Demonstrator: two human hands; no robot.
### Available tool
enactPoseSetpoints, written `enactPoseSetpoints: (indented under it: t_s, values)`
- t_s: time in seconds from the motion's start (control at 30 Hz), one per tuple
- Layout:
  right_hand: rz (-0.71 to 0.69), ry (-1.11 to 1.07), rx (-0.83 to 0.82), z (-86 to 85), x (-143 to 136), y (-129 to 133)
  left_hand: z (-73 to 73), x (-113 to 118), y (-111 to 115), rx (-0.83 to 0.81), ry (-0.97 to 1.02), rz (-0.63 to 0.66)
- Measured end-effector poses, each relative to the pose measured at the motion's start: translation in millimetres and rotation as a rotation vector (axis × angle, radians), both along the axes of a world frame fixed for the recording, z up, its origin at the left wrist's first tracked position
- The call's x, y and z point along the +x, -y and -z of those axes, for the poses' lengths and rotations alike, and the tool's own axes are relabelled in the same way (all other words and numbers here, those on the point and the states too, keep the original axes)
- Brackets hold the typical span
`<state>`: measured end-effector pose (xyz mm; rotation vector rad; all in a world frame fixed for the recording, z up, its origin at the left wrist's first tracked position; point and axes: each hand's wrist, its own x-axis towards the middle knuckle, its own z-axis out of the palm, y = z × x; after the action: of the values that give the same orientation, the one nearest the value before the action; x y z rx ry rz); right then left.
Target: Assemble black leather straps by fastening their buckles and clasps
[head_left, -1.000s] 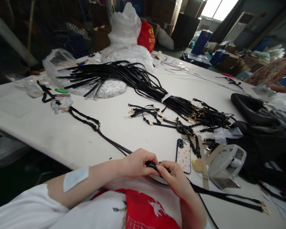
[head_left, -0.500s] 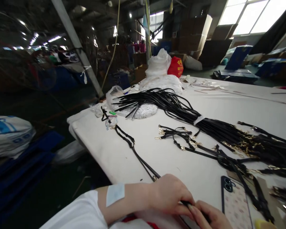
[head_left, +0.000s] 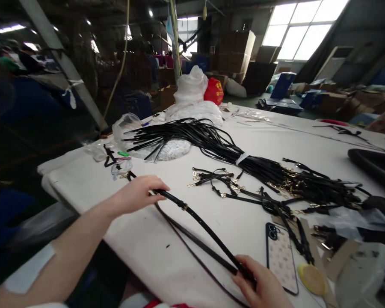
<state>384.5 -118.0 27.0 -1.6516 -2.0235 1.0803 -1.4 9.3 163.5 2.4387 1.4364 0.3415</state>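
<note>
L arm reaches out long from lower left, forearm w/ a white patch [head_left: 28, 273] near the elbow, wrist straight, left hand [head_left: 136, 196] palm-down over the table [head_left: 93, 205]. Its fingers [head_left: 158, 188] curl round a black strap [head_left: 199, 222], thumb underneath, so it's a closed grip on the strap near its far end. Right hand [head_left: 263, 284] sits low at the bottom edge, close to the body, knuckles up, fingers closed in a pinch on the near end of the same strap; wrist mostly out of frame. Strap runs taut in a straight diagonal between the two hands, raised a bit off the table at the L end, w/ a small gold buckle [head_left: 184, 207] just past the L fingers. A second run of the strap hangs slack below it and lies on the table, curving back toward the R hand. Past the L hand the strap goes on to a gold clip [head_left: 125, 174] near some plastic bits. Phone [head_left: 280, 256] lies flat just beside the R hand, on its right, camera end away from the person; yellow disc [head_left: 312, 280] next to it. Big bundle [head_left: 244, 160] of black straps, tied w/ a white band, lies well beyond both hands, mid-table; a few loose short straps [head_left: 218, 179] w/ gold clips lie between the bundle and the held strap.
</note>
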Motion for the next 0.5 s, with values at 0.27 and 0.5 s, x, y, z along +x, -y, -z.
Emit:
enactPoseSetpoints:
  t_s: [0.27,0.5]
  values:
    - [0.07,0.081,0.043,-6.6,-6,-4,20.9,-77,-47,0.208,-0.285,-0.28]
    - [0.112,0.1,0.196,-46.9,5,-29,140.6,52,-5,0.109,-0.127,-0.009]
